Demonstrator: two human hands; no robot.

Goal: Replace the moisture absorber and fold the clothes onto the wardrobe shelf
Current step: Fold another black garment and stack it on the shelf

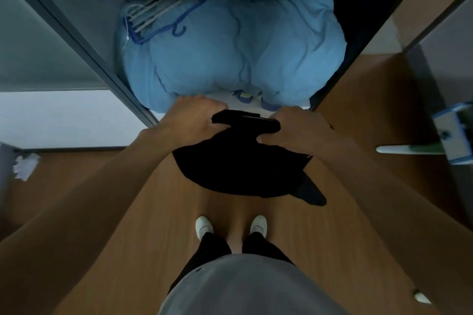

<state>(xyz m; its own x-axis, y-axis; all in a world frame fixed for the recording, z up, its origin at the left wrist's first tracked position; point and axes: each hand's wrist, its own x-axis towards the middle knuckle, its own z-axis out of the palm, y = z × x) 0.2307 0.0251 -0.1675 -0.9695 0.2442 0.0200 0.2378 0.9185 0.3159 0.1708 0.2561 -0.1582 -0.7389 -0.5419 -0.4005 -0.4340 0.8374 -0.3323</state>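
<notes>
Left hand point(194, 120), right hand point(294, 128) grip black garment point(238, 169) | bunched, hanging limp

The garment point(240, 169) I hold is plain black, with no print. The duvet point(230, 54) is pale blue and unpatterned, and the hangers point(163, 15) on it are deep blue with off-white bars. The shelf point(225, 101) edge is white. My shirt point(250, 286) is grey, my trousers point(212, 250) black, my shoes point(204, 226) white. The floor point(143, 212) is brown wood grain. The mop point(453, 133) is blue, white and green.
</notes>
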